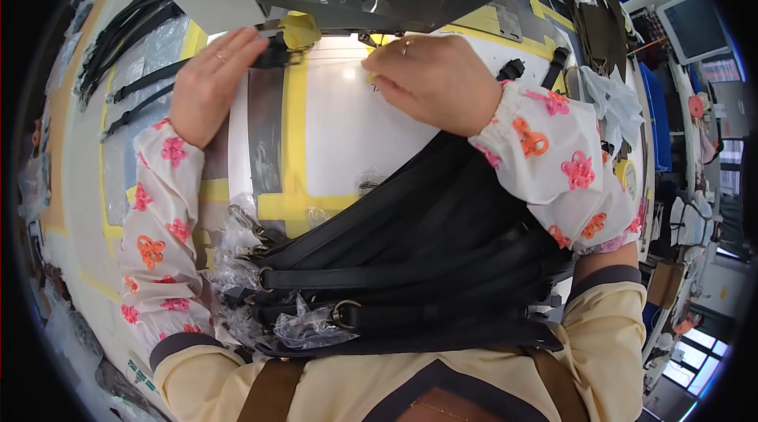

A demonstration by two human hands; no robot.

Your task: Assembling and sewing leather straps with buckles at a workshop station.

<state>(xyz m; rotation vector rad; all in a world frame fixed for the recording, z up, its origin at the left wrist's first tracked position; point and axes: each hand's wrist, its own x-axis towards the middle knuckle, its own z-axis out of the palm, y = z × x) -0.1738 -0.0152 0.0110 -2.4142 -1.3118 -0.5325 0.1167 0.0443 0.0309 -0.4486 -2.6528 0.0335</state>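
My left hand [217, 82] is closed on the end of a black strap [274, 53], which is a little blurred, beside the machine's lower edge. Its fingers cover part of the strap. Under the dark head of what looks like a sewing machine [355, 3], my right hand [434, 78] has its thumb and fingertips pinched together. Whatever lies between them is too small to make out. Fine thread-like lines run across the lit white work surface [347, 130] between the two hands. A pile of black straps [426, 225] with metal rings and clear plastic wrapping lies across my lap.
More black straps [130, 35] lie at the far left, near clear plastic sheets [146, 118]. Yellow tape [294, 138] marks the work surface. At the right hang dark straps [604, 19], with a pale plastic bag [612, 102] beside them. A monitor [695, 23] stands farther right.
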